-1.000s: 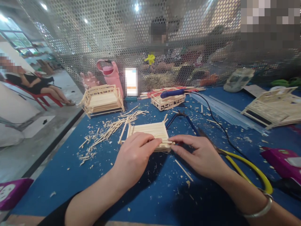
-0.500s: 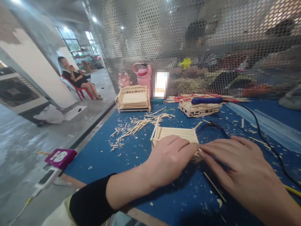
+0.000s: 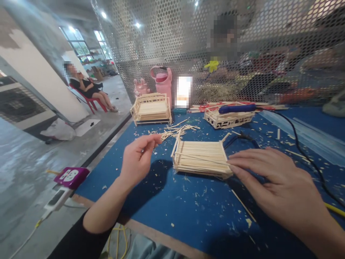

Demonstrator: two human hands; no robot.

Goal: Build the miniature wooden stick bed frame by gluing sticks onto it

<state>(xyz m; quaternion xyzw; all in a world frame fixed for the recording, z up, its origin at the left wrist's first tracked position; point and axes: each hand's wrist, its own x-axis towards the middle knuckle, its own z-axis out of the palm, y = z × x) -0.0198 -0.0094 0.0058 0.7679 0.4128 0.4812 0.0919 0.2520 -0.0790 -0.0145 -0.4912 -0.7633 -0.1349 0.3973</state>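
A small bed-like model made of wooden sticks (image 3: 201, 154) lies on the blue tabletop, with a slatted surface and short posts at its corners. My right hand (image 3: 275, 183) is closed at the model's right front corner, thumb and fingers pressed together there. A thin greyish strand runs across the slats toward those fingertips; whether it is glue or a sliver cannot be told. My left hand (image 3: 138, 158) is raised left of the model, thumb and fingers pinched. Whatever is between its fingertips is too small to make out; loose sticks (image 3: 185, 128) lie just behind them.
A finished-looking stick model (image 3: 152, 109) stands at the back left. A blue-handled corded tool (image 3: 237, 108) rests on another stick model (image 3: 229, 120). A pink bottle (image 3: 164, 86) and a bright phone screen (image 3: 183, 90) stand by the perforated metal screen (image 3: 161, 39). A person sits beyond.
My left hand has come away from the model's right front corner and moved left, uncovering the slats. The right hand stays at that corner.
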